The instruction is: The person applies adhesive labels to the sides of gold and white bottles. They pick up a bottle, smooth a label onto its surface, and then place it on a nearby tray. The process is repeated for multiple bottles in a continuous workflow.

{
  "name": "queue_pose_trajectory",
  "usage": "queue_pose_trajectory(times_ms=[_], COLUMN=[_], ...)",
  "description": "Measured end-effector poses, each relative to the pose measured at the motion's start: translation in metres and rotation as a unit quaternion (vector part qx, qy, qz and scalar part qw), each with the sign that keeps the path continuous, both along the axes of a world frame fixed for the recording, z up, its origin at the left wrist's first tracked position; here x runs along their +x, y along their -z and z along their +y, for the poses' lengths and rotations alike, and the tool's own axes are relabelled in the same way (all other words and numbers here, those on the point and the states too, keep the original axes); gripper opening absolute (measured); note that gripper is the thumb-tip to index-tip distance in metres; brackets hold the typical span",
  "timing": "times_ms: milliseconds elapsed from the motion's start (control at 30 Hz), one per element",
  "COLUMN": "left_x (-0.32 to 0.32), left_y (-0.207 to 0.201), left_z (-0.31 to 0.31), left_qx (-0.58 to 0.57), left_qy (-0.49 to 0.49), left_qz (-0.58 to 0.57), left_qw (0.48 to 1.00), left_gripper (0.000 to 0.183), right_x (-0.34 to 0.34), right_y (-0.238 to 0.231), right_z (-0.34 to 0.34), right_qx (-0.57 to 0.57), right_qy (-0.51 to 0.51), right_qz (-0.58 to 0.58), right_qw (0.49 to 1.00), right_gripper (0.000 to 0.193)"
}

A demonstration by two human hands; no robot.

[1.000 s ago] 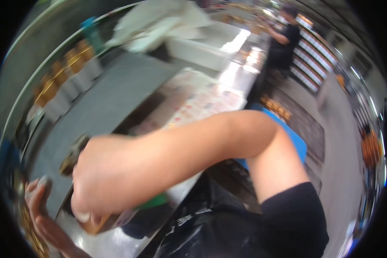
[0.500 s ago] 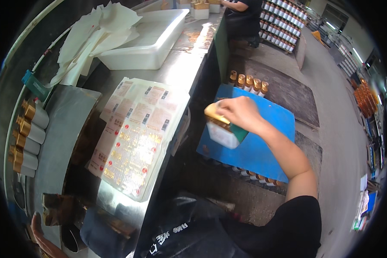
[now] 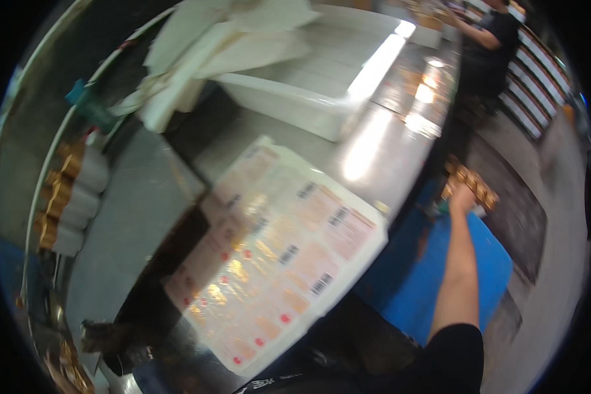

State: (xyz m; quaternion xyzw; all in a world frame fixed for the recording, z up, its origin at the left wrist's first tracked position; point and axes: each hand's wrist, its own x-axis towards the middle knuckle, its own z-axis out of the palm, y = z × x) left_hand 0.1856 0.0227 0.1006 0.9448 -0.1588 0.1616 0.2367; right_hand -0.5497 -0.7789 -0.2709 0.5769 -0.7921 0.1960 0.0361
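My right arm stretches out straight and away from me, bare from the black sleeve to the wrist, past the edge of the steel surface (image 3: 374, 154). My right hand (image 3: 463, 196) is at the row of small gold-capped bottles (image 3: 471, 184) that stands down at the far edge of the blue mat (image 3: 486, 262) on the floor. The hand is blurred and seen from behind, so I cannot tell whether my fingers are closed on a bottle or only touching the row; it looks like they rest against the near bottles.

My left hand is out of the picture altogether.

On the surface beside my arm lies a large sheet of printed labels (image 3: 276, 256), pale pink with gold patches, one corner hanging past the edge. Beyond it sits a long white tray (image 3: 308, 98) with loose white sheets (image 3: 223, 46) piled at its left end. Further left, a rack of gold-topped white bottles (image 3: 72, 197) lies in a row, smeared by motion. A person in black (image 3: 486, 46) works at the far end, partly cut off by the rim.
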Motion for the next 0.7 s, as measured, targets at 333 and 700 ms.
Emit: queue_pose_trajectory(times_ms=[333,700], left_x=[0.051,0.108], left_y=[-0.034,-0.025], left_z=[-0.329,-0.467], left_qx=[0.009,0.126], left_qy=[0.281,0.168], left_qz=[-0.138,-0.162], left_qw=[0.95,0.964], left_gripper=[0.043,0.029], right_x=[-0.026,0.034], right_y=[0.004,-0.077], right_z=[-0.005,0.13], right_qx=[0.038,-0.127], right_qy=[-0.117,-0.207], right_qz=[0.008,-0.28], right_qw=[0.992,0.929], right_gripper=[0.034,0.022])
